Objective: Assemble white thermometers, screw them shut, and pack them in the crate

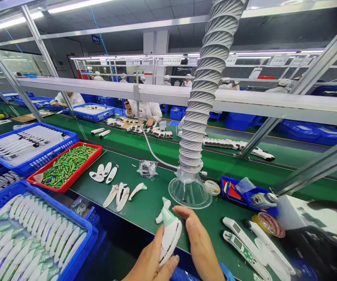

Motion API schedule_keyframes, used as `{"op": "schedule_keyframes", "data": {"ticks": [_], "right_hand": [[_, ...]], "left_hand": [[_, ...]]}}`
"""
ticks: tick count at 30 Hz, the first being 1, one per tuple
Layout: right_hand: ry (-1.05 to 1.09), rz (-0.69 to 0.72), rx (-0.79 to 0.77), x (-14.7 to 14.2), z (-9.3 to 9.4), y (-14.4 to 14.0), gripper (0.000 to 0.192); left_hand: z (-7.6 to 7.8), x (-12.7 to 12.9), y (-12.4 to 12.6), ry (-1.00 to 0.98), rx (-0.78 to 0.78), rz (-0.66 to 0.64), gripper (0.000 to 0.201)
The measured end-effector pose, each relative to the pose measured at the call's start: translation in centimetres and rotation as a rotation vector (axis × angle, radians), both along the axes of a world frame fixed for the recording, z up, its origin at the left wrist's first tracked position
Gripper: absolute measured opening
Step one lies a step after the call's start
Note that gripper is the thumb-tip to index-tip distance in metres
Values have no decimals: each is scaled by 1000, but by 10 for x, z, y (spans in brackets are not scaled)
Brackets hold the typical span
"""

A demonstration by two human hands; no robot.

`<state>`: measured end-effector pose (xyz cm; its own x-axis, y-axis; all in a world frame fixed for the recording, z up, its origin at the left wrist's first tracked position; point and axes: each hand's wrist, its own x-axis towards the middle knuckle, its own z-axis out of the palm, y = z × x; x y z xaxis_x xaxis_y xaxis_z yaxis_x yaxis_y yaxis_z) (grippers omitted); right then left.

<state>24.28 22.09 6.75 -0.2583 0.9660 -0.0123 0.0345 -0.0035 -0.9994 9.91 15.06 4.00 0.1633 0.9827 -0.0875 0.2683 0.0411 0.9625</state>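
- Left hand (149,265) and right hand (199,244) both grip a white thermometer housing (170,234) upright, low over the green bench (151,203).
- Just beyond stands a clear funnel hood (189,191).
- Left: red tray (94,156) of green batteries (66,166).
- No writing readable.

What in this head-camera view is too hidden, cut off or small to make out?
- Left hand: cut off by the bottom edge; only thumb and part of the palm show.
- White device: its lower end sits behind both hands.
- Right hand: wrist runs off the bottom edge.
- Green parts in the red tray: too small to identify.
- Overhead signs: lettering too small to read.
- Far workers: partly hidden by the white rail.
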Motion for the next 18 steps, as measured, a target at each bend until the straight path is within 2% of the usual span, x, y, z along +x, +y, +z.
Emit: {"op": "schedule_keyframes", "data": {"ticks": [3, 6, 14, 18], "right_hand": [[329, 127, -234, -6, 15, 6, 57], [482, 238, -410, -18, 22, 7, 60], [444, 302, -407, -27, 16, 8, 64], [422, 313, -452, -32, 9, 10, 62]], "left_hand": [[-4, 9, -5, 43, 1, -84, 75], [0, 17, -8, 106, -26, -137, 75], [25, 17, -13, 264, -103, -163, 68], [31, 15, -13, 354, -150, -155, 61]]}}
